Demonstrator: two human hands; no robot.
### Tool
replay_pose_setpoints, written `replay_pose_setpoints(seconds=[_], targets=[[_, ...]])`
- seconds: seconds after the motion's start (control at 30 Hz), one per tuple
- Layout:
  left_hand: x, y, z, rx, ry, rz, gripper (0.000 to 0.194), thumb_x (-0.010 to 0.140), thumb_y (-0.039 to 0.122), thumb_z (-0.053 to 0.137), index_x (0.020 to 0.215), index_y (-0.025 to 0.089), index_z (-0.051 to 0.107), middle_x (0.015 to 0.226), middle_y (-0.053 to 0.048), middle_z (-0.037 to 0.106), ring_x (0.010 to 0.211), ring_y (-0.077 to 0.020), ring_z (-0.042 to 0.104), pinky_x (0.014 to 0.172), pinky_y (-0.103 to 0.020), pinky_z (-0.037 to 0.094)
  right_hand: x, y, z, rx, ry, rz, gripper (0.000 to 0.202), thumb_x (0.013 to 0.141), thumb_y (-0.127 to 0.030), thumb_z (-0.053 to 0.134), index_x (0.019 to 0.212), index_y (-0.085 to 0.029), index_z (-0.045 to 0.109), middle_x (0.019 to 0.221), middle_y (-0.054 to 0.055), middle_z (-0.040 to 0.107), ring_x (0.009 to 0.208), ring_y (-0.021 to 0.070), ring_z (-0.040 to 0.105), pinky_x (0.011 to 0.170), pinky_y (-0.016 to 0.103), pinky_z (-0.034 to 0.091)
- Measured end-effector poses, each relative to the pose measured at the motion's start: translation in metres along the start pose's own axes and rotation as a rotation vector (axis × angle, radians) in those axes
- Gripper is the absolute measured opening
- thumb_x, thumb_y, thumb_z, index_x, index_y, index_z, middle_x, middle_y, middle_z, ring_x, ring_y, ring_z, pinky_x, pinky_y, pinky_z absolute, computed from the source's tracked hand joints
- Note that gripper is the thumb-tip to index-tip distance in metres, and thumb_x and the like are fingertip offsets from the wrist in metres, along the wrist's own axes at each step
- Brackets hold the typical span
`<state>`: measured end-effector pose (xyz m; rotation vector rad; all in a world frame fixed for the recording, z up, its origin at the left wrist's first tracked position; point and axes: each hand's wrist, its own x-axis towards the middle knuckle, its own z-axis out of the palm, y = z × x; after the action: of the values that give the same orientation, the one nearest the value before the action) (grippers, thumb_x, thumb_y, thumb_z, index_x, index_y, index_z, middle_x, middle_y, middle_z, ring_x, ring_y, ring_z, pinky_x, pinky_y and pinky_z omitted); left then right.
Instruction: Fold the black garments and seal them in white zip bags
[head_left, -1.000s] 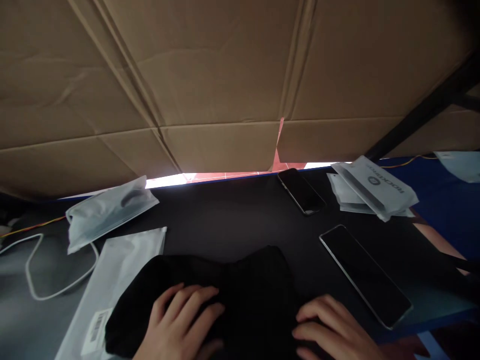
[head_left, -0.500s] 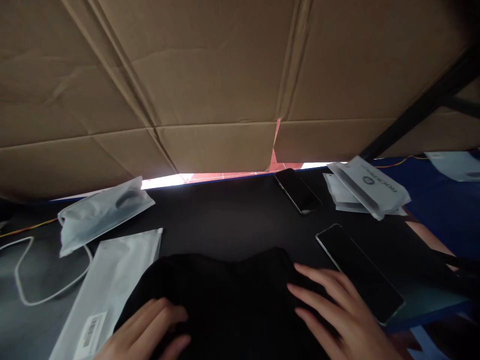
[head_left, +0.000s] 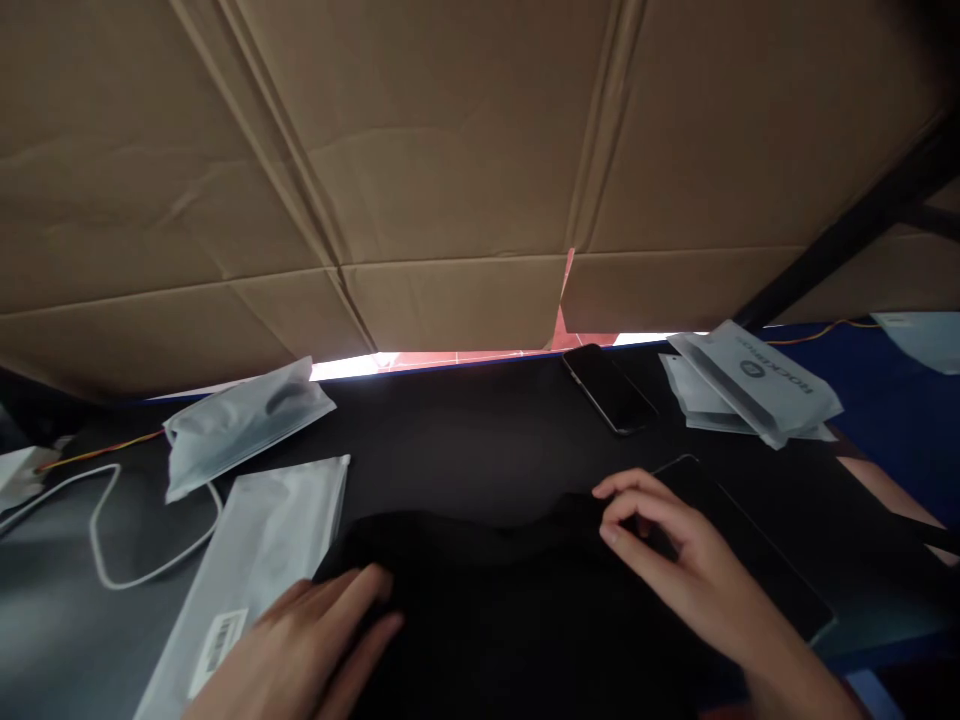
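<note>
Black fabric (head_left: 495, 610) is spread on the dark tabletop (head_left: 450, 430) between both hands, at the near side, and it is taken here as the landmark; its folds are lost in shadow. Far left of the fabric, a white cable (head_left: 112, 586) is left in a loose loop, seemingly just pushed aside. Nearer to the fabric, a crumpled translucent pouch (head_left: 247, 425) is laid beyond its left end, and a flatter barcoded pouch (head_left: 255, 540) is set right beside that end, partly covered by the left hand (head_left: 300, 640). That hand is bent over the fabric's left side, probably so that the cloth is kept from sliding; whether any of it is pinched cannot be told against the black. Beyond the fabric's right half, a smaller smartphone (head_left: 611, 388) is placed, apparently out of the way. At the fabric's far right corner the right hand (head_left: 679, 545) is held with fingers half curled, perhaps so that the edge can be managed; a grip cannot be confirmed. Right of the fabric, a larger smartphone (head_left: 742, 540) is partly hidden by that hand, and beyond it printed pouches (head_left: 765, 380) are stacked askew, presumably to save room.
</note>
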<state>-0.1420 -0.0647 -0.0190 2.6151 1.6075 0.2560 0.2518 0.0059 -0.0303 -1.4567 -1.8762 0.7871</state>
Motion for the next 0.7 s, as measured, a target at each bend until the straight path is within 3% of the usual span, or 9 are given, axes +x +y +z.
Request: replay_pose_setpoints(seconds=[0.07, 0.13, 0.2, 0.27, 0.37, 0.43, 0.57, 0.63, 0.7], targets=[[0.023, 0.006, 0.006, 0.036, -0.014, -0.057, 0.034, 0.114, 0.033, 0.040, 0.108, 0.028, 0.073, 0.087, 0.000, 0.078, 0.066, -0.0193, 0.077, 0.056, -0.031, 0.060, 0.017, 0.001, 0.003, -0.014, 0.135, -0.001, 0.023, 0.105, -0.038, 0.068, 0.086, -0.026, 0.072, 0.109, 0.004, 0.074, 0.092, 0.0210, 0.075, 0.075, 0.031, 0.059], [0.043, 0.008, 0.015, 0.073, 0.013, -0.075, 0.033, 0.112, 0.033, 0.042, 0.120, 0.024, 0.073, 0.105, -0.007, 0.081, 0.082, -0.0267, 0.081, 0.069, -0.041, 0.066, 0.031, 0.001, 0.009, -0.062, 0.297, -0.002, 0.022, 0.107, -0.040, 0.066, 0.091, -0.026, 0.073, 0.103, 0.005, 0.073, 0.088, 0.0222, 0.073, 0.072, 0.033, 0.058], [0.058, 0.007, 0.024, 0.094, 0.069, -0.078, 0.040, 0.110, 0.037, 0.048, 0.142, 0.021, 0.067, 0.137, -0.016, 0.075, 0.114, -0.0378, 0.078, 0.088, -0.055, 0.067, 0.038, -0.002, 0.017, -0.119, 0.439, -0.004, 0.018, 0.107, -0.040, 0.065, 0.105, -0.025, 0.075, 0.115, 0.009, 0.072, 0.104, 0.0275, 0.072, 0.085, 0.042, 0.060], [0.067, 0.008, 0.031, 0.111, 0.109, -0.077, 0.055, 0.110, 0.036, 0.050, 0.163, 0.023, 0.050, 0.166, -0.019, 0.056, 0.145, -0.0440, 0.061, 0.104, -0.062, 0.061, 0.033, -0.008, 0.025, -0.189, 0.519, -0.071, 0.022, 0.106, -0.038, 0.067, 0.122, -0.025, 0.074, 0.137, 0.014, 0.067, 0.127, 0.0335, 0.066, 0.106, 0.052, 0.056], [0.069, 0.012, 0.041, 0.125, 0.121, -0.063, 0.071, 0.111, 0.035, 0.049, 0.177, 0.028, 0.023, 0.187, -0.016, 0.022, 0.169, -0.0435, 0.030, 0.119, -0.064, 0.051, 0.014, -0.016, 0.037, -0.338, 0.319, -0.311, 0.034, 0.108, -0.027, 0.063, 0.142, -0.027, 0.069, 0.160, 0.011, 0.059, 0.150, 0.0335, 0.054, 0.121, 0.055, 0.049], [0.063, 0.012, 0.049, 0.132, 0.115, -0.062, 0.080, 0.110, 0.045, 0.052, 0.179, 0.028, 0.015, 0.189, -0.017, 0.014, 0.170, -0.0459, 0.025, 0.118, -0.064, 0.052, 0.002, -0.014, 0.043, -0.439, 0.087, -0.407, 0.042, 0.112, -0.024, 0.057, 0.153, -0.028, 0.062, 0.170, 0.007, 0.054, 0.159, 0.0317, 0.047, 0.124, 0.055, 0.049], [0.045, 0.002, 0.061, 0.155, 0.112, -0.105, 0.101, 0.100, 0.073, 0.058, 0.179, 0.028, 0.014, 0.185, -0.021, 0.025, 0.163, -0.0519, 0.038, 0.106, -0.064, 0.058, -0.007, 0.003, 0.047, -0.581, -0.106, -0.308, 0.067, 0.111, -0.051, 0.062, 0.171, -0.027, 0.043, 0.182, 0.008, 0.035, 0.168, 0.0440, 0.030, 0.123, 0.073, 0.045], [0.041, -0.003, 0.058, 0.169, 0.101, -0.128, 0.105, 0.095, 0.078, 0.061, 0.179, 0.029, 0.019, 0.181, -0.021, 0.036, 0.158, -0.0518, 0.046, 0.101, -0.064, 0.059, -0.005, 0.009, 0.047, -0.616, -0.093, -0.226, 0.080, 0.107, -0.066, 0.062, 0.173, -0.028, 0.039, 0.182, 0.009, 0.034, 0.164, 0.0497, 0.033, 0.117, 0.078, 0.046], [0.044, -0.006, 0.049, 0.166, 0.088, -0.137, 0.101, 0.092, 0.076, 0.066, 0.175, 0.029, 0.033, 0.174, -0.020, 0.048, 0.151, -0.0517, 0.053, 0.098, -0.065, 0.058, 0.000, 0.010, 0.046, -0.612, -0.040, -0.166, 0.073, 0.109, -0.066, 0.059, 0.170, -0.029, 0.045, 0.179, 0.009, 0.041, 0.156, 0.0490, 0.045, 0.111, 0.075, 0.052]])
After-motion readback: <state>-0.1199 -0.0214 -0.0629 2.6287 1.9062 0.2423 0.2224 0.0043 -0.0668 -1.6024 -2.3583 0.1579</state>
